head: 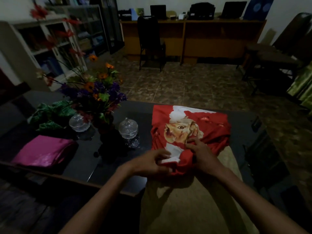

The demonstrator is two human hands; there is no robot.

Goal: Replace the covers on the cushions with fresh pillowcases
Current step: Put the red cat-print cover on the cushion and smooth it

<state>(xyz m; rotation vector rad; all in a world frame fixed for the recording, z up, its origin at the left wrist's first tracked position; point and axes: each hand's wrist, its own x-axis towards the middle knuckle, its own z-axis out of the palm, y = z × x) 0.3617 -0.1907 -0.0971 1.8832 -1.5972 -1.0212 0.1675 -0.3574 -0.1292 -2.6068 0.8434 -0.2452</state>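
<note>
Bunching the red cat-print cover [190, 127] at its near edge, your left hand [152, 163] and right hand [201, 157] both pinch it (likely gathering the opening) over the tan cushion [185, 208].

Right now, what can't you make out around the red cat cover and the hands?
- Head view: cushion near end, cut off by the bottom edge.
- Cover opening, hidden under bunched fabric and both hands.
- Left hand fingertips, motion-blurred.
- Right hand grip, fingers buried in cloth.
- Pink fabric, too dim to identify.
</note>
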